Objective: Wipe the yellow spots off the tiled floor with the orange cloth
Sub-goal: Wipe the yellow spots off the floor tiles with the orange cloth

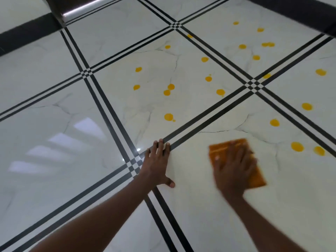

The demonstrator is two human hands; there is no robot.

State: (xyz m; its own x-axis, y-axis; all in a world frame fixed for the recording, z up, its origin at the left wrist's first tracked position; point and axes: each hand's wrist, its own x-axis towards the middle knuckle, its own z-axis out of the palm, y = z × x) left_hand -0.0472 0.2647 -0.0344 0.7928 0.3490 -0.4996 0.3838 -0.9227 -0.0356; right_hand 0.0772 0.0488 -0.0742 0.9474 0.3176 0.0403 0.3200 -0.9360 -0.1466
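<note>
My right hand (233, 170) lies flat on a folded orange cloth (256, 176) and presses it on the white tiled floor (209, 206); the hand and cloth look motion-blurred. Two yellow spots (297, 146) sit just right of the cloth. Several more yellow spots (168, 117) are scattered over the tiles ahead and to the right. My left hand (157, 165) rests palm down on the floor, fingers spread, beside a black grout crossing, holding nothing.
Black double stripes (109, 115) divide the large glossy marble-look tiles. A dark skirting band (27, 33) runs along the far left wall and another along the top right. A shiny metal edge (81, 6) shows at the top left.
</note>
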